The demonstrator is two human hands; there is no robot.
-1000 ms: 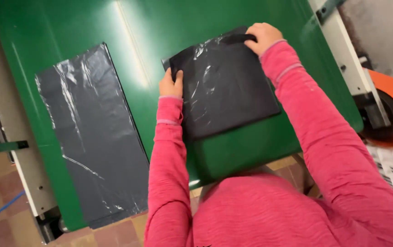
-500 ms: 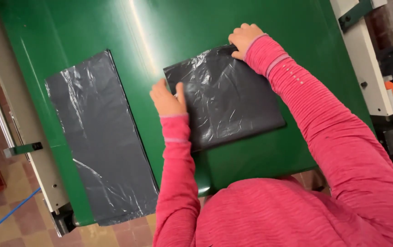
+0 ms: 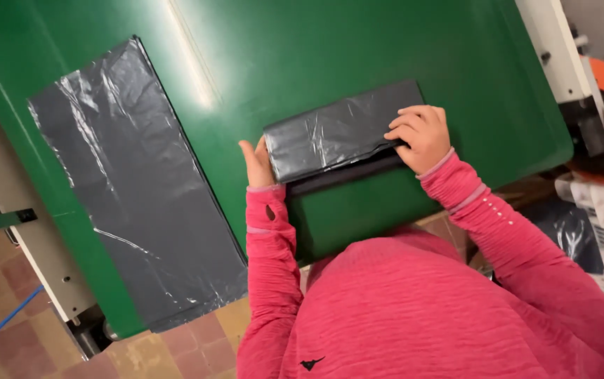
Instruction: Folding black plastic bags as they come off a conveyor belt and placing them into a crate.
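I see a folded dark grey plastic bag [image 3: 337, 137] lying mid-way on the green table [image 3: 358, 49], near its front edge. My right hand [image 3: 423, 137] presses flat on its right end, gripping nothing; my left hand [image 3: 256, 163] braces its left edge, open. I judge a fold is being flattened; another fold needs aligned edges. A flat bag [image 3: 130, 189] lies well apart, leftward; bare table lies beyond.

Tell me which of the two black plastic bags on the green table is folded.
The smaller bag between the left hand and right hand is folded into a narrow strip. The other bag, further left, lies spread flat and untouched, overhanging the table edge.
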